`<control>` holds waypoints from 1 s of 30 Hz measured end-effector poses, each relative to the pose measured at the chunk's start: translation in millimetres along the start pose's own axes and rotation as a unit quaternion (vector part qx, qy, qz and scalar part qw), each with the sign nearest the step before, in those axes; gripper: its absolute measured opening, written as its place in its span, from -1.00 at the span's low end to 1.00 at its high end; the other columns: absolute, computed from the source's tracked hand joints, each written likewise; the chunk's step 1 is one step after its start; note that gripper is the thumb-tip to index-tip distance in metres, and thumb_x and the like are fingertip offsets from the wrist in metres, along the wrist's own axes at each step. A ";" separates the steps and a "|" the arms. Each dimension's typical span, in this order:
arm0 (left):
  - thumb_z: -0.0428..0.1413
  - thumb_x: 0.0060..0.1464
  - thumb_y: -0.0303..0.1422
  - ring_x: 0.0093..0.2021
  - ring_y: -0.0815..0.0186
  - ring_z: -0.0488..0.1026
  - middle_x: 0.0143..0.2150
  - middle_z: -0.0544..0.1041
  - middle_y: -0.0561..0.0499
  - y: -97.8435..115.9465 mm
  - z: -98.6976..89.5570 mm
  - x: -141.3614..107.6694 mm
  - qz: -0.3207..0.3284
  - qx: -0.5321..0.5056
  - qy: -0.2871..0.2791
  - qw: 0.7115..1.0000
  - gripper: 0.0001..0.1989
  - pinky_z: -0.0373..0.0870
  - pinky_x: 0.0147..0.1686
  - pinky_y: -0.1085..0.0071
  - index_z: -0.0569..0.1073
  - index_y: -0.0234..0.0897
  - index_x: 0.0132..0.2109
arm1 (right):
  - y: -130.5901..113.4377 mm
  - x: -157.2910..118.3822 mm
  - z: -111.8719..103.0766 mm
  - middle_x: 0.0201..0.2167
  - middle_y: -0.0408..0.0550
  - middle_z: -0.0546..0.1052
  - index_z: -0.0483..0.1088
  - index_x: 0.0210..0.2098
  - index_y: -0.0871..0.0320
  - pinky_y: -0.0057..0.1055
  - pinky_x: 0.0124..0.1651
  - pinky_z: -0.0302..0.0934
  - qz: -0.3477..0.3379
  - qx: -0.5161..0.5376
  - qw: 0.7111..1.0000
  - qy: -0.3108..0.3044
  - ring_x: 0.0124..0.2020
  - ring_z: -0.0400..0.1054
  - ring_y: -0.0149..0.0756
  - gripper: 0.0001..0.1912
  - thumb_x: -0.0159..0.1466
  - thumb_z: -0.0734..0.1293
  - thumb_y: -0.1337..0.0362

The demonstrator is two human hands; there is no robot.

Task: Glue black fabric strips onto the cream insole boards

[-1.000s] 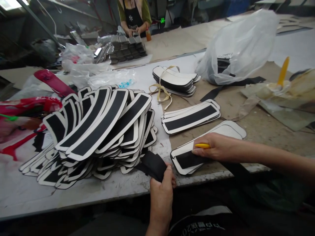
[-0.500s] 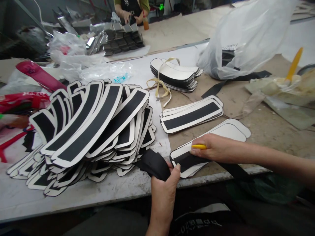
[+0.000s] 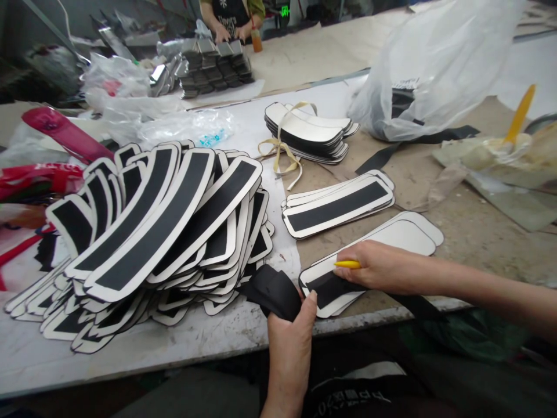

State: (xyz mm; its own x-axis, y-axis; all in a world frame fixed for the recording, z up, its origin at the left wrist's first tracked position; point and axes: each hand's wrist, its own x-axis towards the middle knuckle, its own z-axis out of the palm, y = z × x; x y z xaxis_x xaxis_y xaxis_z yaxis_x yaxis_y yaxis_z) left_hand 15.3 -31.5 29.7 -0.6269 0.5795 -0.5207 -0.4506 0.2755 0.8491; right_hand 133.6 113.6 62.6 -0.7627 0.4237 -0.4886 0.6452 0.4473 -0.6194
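Note:
My left hand (image 3: 289, 342) is closed at the near table edge, gripping a folded-over black strip (image 3: 275, 291). Its thumb meets the left end of a curved white panel (image 3: 400, 231) with a dark outline. That panel lies on one or more similar ones. Along its near half runs a flat length of black strip, over which my right hand (image 3: 372, 266) is pressed. A slim yellow tool (image 3: 347, 265) sticks out of that closed hand to the left; its other end is hidden in the palm. More black strip (image 3: 418, 306) trails off the table edge below my right wrist.
Left of my hands spreads a big pile of white panels with black strips (image 3: 152, 226). Behind lie a small stack (image 3: 339, 203) and a ribbon-tied bundle (image 3: 308, 125). A plastic bag (image 3: 435, 75) and a yellow spatula (image 3: 520, 116) in paste stand right. A co-worker's hands (image 3: 230, 33) touch stacked pieces.
My right hand has shifted slightly left and down along the strip, and the yellow tool with it. My left hand has barely moved. The co-worker's hands have come down onto the stack.

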 end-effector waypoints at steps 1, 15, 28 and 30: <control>0.31 -0.26 -0.35 -0.32 0.16 0.50 -0.65 0.40 0.08 0.2 0.3 -0.5 -0.001 -0.003 0.002 1.000 -0.83 0.42 -0.24 0.31 0.48 -0.29 -0.50 | 0.4 0.4 0.4 -0.59 -0.11 0.42 0.34 -0.52 0.15 -0.46 -0.46 0.01 0.002 -0.003 1.000 0.000 -0.55 0.20 -0.38 -0.69 0.25 0.15 0.14; 0.32 -0.25 -0.34 -0.33 0.18 0.49 -0.57 0.46 0.05 -6.0 2.4 1.9 0.000 0.013 0.021 1.000 -0.77 0.41 -0.22 0.30 0.51 -0.31 -0.37 | -6.4 0.0 -0.5 -0.52 -0.02 0.49 0.38 -0.49 0.16 -0.46 -0.40 0.06 0.034 -0.042 0.999 -0.005 -0.50 0.28 -0.32 -0.73 0.24 0.16 0.20; 0.33 -0.26 -0.27 -0.41 0.20 0.46 -0.46 0.53 -0.02 -14.8 -2.5 6.3 0.009 0.041 0.021 0.999 -0.61 0.42 -0.38 0.34 0.52 -0.32 -0.22 | -10.9 0.2 3.5 -0.45 0.06 0.54 0.45 -0.41 0.16 -0.42 -0.42 0.03 0.056 -0.100 0.993 0.006 -0.43 0.38 -0.22 -0.71 0.25 0.17 0.16; 0.32 -0.24 -0.27 -0.39 0.20 0.47 -0.37 0.56 -0.05 -16.2 -3.7 7.4 0.011 0.036 0.012 0.999 -0.57 0.42 -0.38 0.34 0.50 -0.32 -0.15 | -9.9 0.3 5.1 -0.46 0.07 0.54 0.45 -0.40 0.17 -0.42 -0.44 0.01 0.054 -0.109 0.992 0.011 -0.43 0.39 -0.21 -0.69 0.25 0.17 0.15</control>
State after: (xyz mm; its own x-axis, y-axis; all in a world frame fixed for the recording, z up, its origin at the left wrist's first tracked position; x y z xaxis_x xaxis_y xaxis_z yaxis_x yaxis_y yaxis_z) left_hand 15.7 -34.5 11.7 -0.6518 0.5671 -0.5036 -0.3900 0.3188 0.8639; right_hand 126.7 105.3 65.5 -0.6895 0.4940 -0.5297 0.7186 0.5579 -0.4150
